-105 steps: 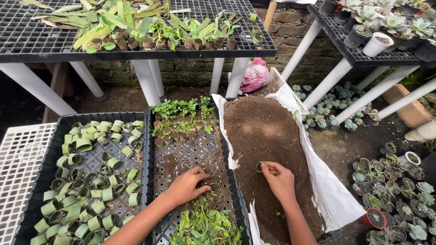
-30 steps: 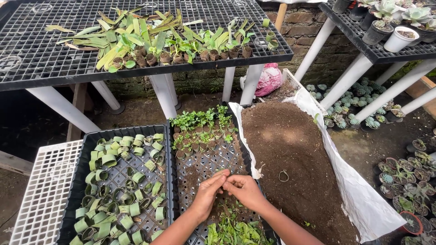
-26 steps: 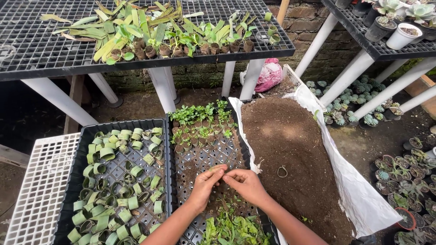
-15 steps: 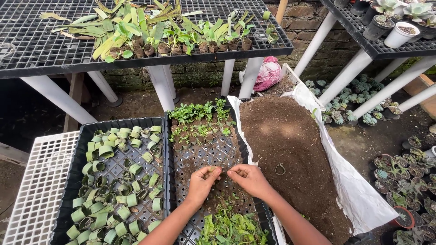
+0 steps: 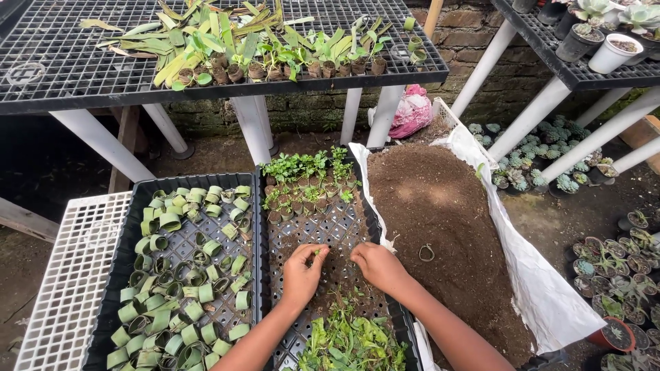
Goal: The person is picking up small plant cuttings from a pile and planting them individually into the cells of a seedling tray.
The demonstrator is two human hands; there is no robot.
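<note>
left hand (image 5: 300,275) fingers pinch seedling (image 5: 317,253) | right hand (image 5: 375,264) fingers curled, grip unclear | risk: tight pinch may snap stem

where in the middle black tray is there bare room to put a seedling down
Bare perforated floor lies in the middle tray between the potted seedling rows at its far end and the two hands, left hand and right hand. The near end is crowded with loose cuttings.

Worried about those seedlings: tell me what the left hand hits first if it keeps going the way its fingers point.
Probably the planted seedling rows. The left hand points up the black tray, with only bare perforated floor between.
</note>
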